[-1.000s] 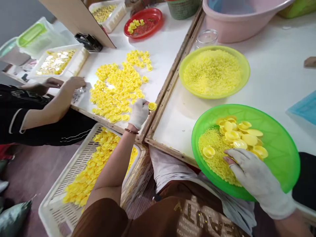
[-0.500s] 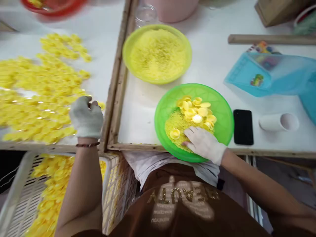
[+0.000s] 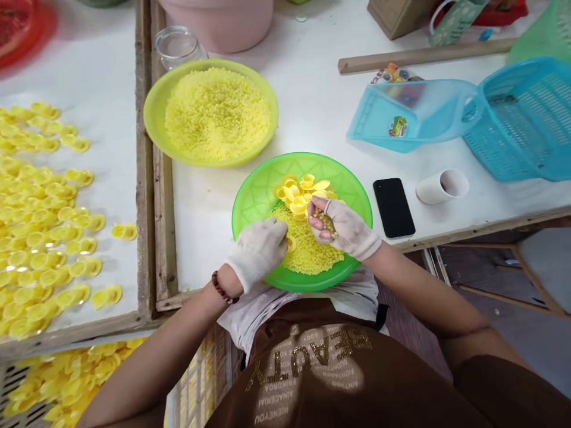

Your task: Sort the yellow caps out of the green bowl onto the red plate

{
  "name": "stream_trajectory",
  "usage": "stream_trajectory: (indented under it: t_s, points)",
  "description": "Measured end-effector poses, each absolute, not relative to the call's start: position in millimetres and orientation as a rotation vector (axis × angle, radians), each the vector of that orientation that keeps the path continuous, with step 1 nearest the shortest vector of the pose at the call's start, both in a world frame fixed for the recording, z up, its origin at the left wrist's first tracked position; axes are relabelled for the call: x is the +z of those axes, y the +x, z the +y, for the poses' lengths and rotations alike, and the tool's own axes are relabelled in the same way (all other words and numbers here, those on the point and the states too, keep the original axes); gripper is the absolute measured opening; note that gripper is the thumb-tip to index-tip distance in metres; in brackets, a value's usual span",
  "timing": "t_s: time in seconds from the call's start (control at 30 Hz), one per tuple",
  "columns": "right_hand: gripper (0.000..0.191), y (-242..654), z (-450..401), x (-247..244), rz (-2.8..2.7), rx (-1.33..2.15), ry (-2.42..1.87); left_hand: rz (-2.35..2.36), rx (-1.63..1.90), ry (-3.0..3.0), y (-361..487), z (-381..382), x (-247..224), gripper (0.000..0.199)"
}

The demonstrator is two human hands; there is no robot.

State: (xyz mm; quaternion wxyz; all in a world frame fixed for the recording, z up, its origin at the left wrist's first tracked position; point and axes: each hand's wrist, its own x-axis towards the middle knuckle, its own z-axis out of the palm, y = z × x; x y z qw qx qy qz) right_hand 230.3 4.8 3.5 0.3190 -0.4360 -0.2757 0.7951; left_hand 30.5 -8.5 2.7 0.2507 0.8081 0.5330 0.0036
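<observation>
A green plate (image 3: 250,202) holds yellow pellets (image 3: 307,255) and several small yellow cups (image 3: 298,193). Over its left side, my left hand (image 3: 261,246), in a white glove, pinches a yellow cup (image 3: 291,244) at its fingertips. My right hand (image 3: 341,226), gloved with bare fingertips, is turned up over the plate's right side and cupped around a small heap of pellets (image 3: 325,221). Behind the plate stands a yellow bowl (image 3: 154,113) full of pellets. Many yellow cups (image 3: 44,238) lie spread on the white surface to the left.
A black phone (image 3: 394,207), a white tube (image 3: 441,186), a blue scoop (image 3: 410,113) and a blue basket (image 3: 521,125) are at the right. Wooden edging (image 3: 147,178) divides the table. A glass jar (image 3: 178,46) and pink tub (image 3: 223,21) stand behind; a crate of yellow pieces (image 3: 75,380) sits lower left.
My left hand has moved from the spread cups to the green plate. My right hand has lifted off the pellets and turned up with some in it. The view has shifted right.
</observation>
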Motion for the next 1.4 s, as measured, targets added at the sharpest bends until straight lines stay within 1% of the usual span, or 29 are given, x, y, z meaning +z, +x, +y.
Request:
stream_trajectory:
  t_s: [0.03, 0.1, 0.23, 0.37, 0.57, 0.77, 1.0, 1.13, 1.23, 1.33, 1.4]
  points:
    - [0.041, 228.5, 6.0, 4.1, -0.618, 2.081, -1.098, 1.482, 0.074, 2.110, 30.1, -7.9, 5.0, 0.008]
    - [0.043, 222.3, 7.7, 7.0, -0.523, 2.013, -1.042, 1.495, 0.227, 1.847, 31.4, -8.5, 10.1, 0.012]
    - [0.044, 203.8, 9.1, 19.8, -0.535, 1.812, -0.966, 1.298, 0.500, 1.284, 40.2, -11.7, 13.0, 0.027]
    - [0.044, 189.0, 8.0, 28.6, -0.601, 1.629, -0.904, 1.194, 0.665, 1.053, 47.1, -14.1, 8.0, 0.029]
    - [0.042, 185.2, 6.9, 24.5, -0.612, 1.540, -0.833, 1.183, 0.747, 0.978, 47.2, -16.4, 4.1, 0.034]
    - [0.041, 192.0, 10.5, 23.6, -0.569, 1.570, -0.762, 1.190, 0.799, 0.984, 45.3, -17.0, 0.8, 0.037]
    - [0.043, 188.6, 9.0, 21.8, -0.597, 1.559, -0.870, 1.236, 0.837, 1.081, 46.1, -19.1, -2.1, 0.030]
    - [0.044, 192.1, 14.1, 22.0, -0.520, 1.594, -0.867, 1.224, 0.839, 1.063, 46.0, -19.3, -1.5, 0.033]
    - [0.044, 203.3, 14.1, 23.3, -0.521, 1.598, -0.902, 1.178, 0.851, 0.945, 43.4, -18.6, -2.3, 0.036]
    - [0.041, 222.6, 4.6, 21.6, -0.767, 1.553, -1.046, 1.129, 0.861, 0.859, 37.2, -19.2, 0.5, 0.035]
    - [0.036, 235.5, -6.4, 18.2, -1.186, 1.490, -1.216, 1.143, 0.872, 0.901, 30.0, -21.3, 8.5, 0.032]
